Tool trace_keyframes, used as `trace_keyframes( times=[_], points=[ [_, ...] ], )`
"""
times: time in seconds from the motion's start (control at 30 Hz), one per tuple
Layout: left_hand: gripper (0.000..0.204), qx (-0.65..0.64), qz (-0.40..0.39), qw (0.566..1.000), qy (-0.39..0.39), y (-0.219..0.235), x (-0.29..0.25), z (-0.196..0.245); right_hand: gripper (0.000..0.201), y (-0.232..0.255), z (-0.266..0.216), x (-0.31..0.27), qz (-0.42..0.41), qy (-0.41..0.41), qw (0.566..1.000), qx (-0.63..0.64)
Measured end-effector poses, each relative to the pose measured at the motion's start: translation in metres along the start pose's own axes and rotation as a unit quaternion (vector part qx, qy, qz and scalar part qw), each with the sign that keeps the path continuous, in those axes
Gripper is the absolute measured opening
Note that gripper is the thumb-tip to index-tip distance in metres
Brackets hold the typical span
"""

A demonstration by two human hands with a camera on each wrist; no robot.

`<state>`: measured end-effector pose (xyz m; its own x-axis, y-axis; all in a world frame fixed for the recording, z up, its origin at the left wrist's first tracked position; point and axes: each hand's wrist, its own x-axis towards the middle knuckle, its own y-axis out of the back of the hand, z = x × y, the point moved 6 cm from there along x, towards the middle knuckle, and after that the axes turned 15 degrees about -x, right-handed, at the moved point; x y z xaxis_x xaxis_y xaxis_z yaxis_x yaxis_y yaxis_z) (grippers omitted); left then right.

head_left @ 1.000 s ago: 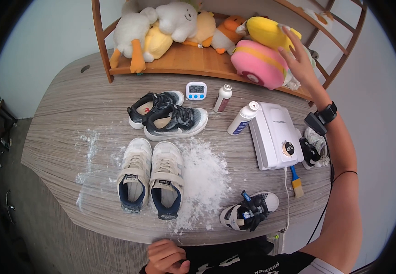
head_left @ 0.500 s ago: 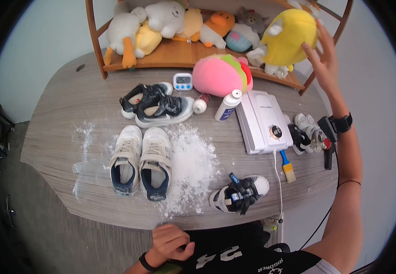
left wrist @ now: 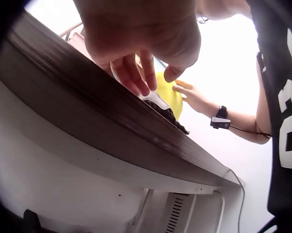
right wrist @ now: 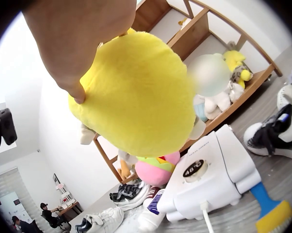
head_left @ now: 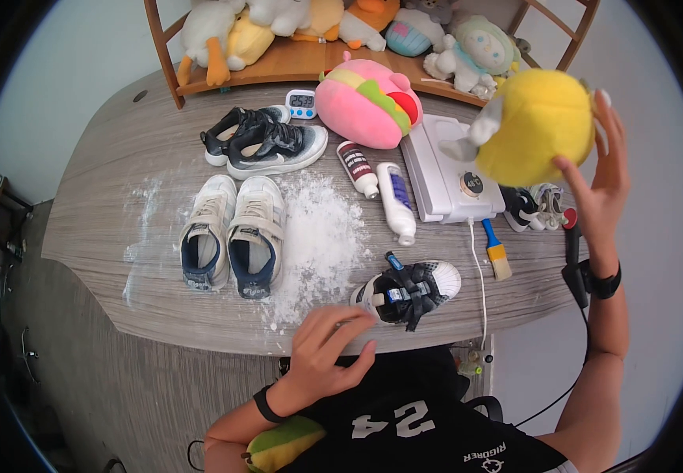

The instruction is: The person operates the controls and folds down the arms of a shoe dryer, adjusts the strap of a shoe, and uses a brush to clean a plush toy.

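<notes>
My right hand [head_left: 605,173] holds a round yellow plush toy [head_left: 534,130] between thumb and fingers, up in the air over the right end of a white box-shaped appliance [head_left: 440,169]. Small grey-white limbs stick out from the plush's left side. In the right wrist view the yellow plush [right wrist: 136,92] fills the middle. My left hand [head_left: 330,351] is at the table's front edge with fingers loosely bent and nothing in them, close to a black and white shoe [head_left: 412,292] with straps. A green and yellow plush [head_left: 286,445] lies against my left forearm.
A pink plush [head_left: 365,102] lies on the table before the wooden shelf [head_left: 278,75] of toys. Two bottles, one maroon-labelled [head_left: 357,169], one blue-labelled [head_left: 395,201], lie on their sides. White shoes [head_left: 251,236], dark shoes [head_left: 274,146], white powder [head_left: 318,229], a timer [head_left: 301,104] and a brush [head_left: 497,252] surround them.
The yellow plush has come off the shelf, forward and down, in my right hand. The pink plush dropped onto the table, and both bottles toppled. My left hand rose towards the table edge.
</notes>
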<state>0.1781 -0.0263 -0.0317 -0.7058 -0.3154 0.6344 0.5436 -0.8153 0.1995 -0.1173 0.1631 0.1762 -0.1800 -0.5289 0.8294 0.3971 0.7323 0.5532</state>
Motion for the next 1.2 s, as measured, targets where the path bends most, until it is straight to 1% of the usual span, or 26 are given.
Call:
trace_keyframes(
  times=[0.03,0.1,0.13,0.2,0.23,0.27,0.3,0.37,0.4,0.43,0.5,0.53,0.57,0.63,0.67,0.7,0.77,0.8,0.83,0.9,0.93,0.97,1.07,1.13,1.17,1.2],
  points=[
    [0.023,0.002,0.001,1.000,0.000,-0.004,0.001,-0.001,0.084,-0.001,-0.005,-0.006,0.001,0.000,1.000,0.002],
    [0.038,0.029,-0.005,1.000,0.002,-0.011,0.002,-0.004,0.087,-0.006,-0.022,-0.018,-0.027,0.037,0.999,-0.020],
    [0.038,0.031,-0.007,0.999,0.002,-0.014,0.003,-0.005,0.090,-0.009,-0.032,-0.022,-0.021,0.048,0.998,-0.037],
    [0.051,0.048,-0.018,0.999,0.008,-0.021,0.006,-0.009,0.090,-0.015,-0.039,-0.036,-0.029,0.064,0.996,-0.055],
    [0.051,0.050,-0.021,0.999,0.009,-0.024,0.007,-0.011,0.090,-0.020,-0.044,-0.042,-0.037,0.083,0.993,-0.074],
    [0.054,0.033,-0.011,0.999,0.018,-0.026,0.007,-0.014,0.089,-0.021,-0.053,-0.046,-0.018,0.112,0.991,-0.075],
    [0.056,0.016,-0.001,0.999,0.028,-0.028,0.008,-0.016,0.089,-0.020,-0.052,-0.052,-0.019,0.110,0.991,-0.074],
    [0.056,0.014,0.005,0.999,0.042,-0.029,0.012,-0.016,0.084,-0.016,-0.067,-0.068,-0.007,0.214,0.973,-0.086],
    [0.055,0.012,0.012,0.998,0.053,-0.029,0.015,-0.017,0.069,-0.014,-0.075,-0.073,0.003,0.230,0.973,-0.034],
    [0.055,0.012,0.012,0.998,0.054,-0.029,0.017,-0.017,0.069,-0.016,-0.077,-0.078,0.002,0.230,0.973,-0.034],
    [0.056,0.050,-0.005,0.997,0.057,-0.032,0.021,-0.019,0.053,-0.014,-0.082,-0.095,0.042,0.283,0.952,0.109],
    [0.056,0.049,-0.006,0.997,0.058,-0.033,0.023,-0.019,0.041,-0.010,-0.076,-0.101,0.035,0.292,0.946,0.138],
    [0.055,0.053,-0.008,0.997,0.051,-0.035,0.024,-0.019,0.041,-0.007,-0.074,-0.105,0.033,0.291,0.946,0.136],
    [0.055,0.056,-0.013,0.997,0.044,-0.038,0.027,-0.019,0.037,0.002,-0.074,-0.112,0.092,0.262,0.959,-0.054],
    [0.053,0.046,-0.008,0.998,0.049,-0.039,0.029,-0.020,0.036,0.007,-0.084,-0.107,0.051,0.223,0.963,-0.143],
    [0.051,0.035,-0.002,0.998,0.053,-0.039,0.030,-0.021,0.036,0.011,-0.088,-0.107,0.051,0.223,0.963,-0.145],
    [0.050,0.027,-0.005,0.998,0.056,-0.040,0.034,-0.019,0.040,0.007,-0.092,-0.108,0.005,0.230,0.940,-0.252],
    [0.049,0.020,-0.008,0.998,0.063,-0.041,0.035,-0.019,0.041,0.006,-0.090,-0.112,-0.025,0.216,0.950,-0.222],
    [0.049,0.019,-0.009,0.998,0.064,-0.042,0.036,-0.020,0.041,0.005,-0.091,-0.111,-0.027,0.215,0.951,-0.223],
    [0.044,-0.007,0.008,0.997,0.071,-0.043,0.037,-0.021,0.041,-0.013,-0.088,-0.107,-0.196,0.174,0.960,-0.102],
    [0.044,-0.007,0.008,0.997,0.071,-0.044,0.037,-0.020,0.045,-0.019,-0.089,-0.111,-0.182,0.180,0.965,-0.060],
    [0.042,-0.011,0.005,0.998,0.070,-0.044,0.037,-0.020,0.045,-0.019,-0.088,-0.114,-0.181,0.181,0.965,-0.061],
    [0.038,-0.028,0.006,0.997,0.068,-0.045,0.035,-0.020,0.048,-0.015,-0.088,-0.122,-0.197,0.210,0.953,-0.096],
    [0.037,-0.041,0.010,0.997,0.068,-0.042,0.033,-0.017,0.053,-0.004,-0.091,-0.115,-0.175,0.239,0.947,-0.125],
    [0.038,-0.068,0.000,0.992,0.102,-0.040,0.031,-0.019,0.053,-0.002,-0.090,-0.115,-0.174,0.240,0.947,-0.123],
    [0.041,-0.096,-0.009,0.986,0.136,-0.038,0.028,-0.021,0.054,0.008,-0.088,-0.112,-0.111,0.235,0.960,-0.099]
  ],
)
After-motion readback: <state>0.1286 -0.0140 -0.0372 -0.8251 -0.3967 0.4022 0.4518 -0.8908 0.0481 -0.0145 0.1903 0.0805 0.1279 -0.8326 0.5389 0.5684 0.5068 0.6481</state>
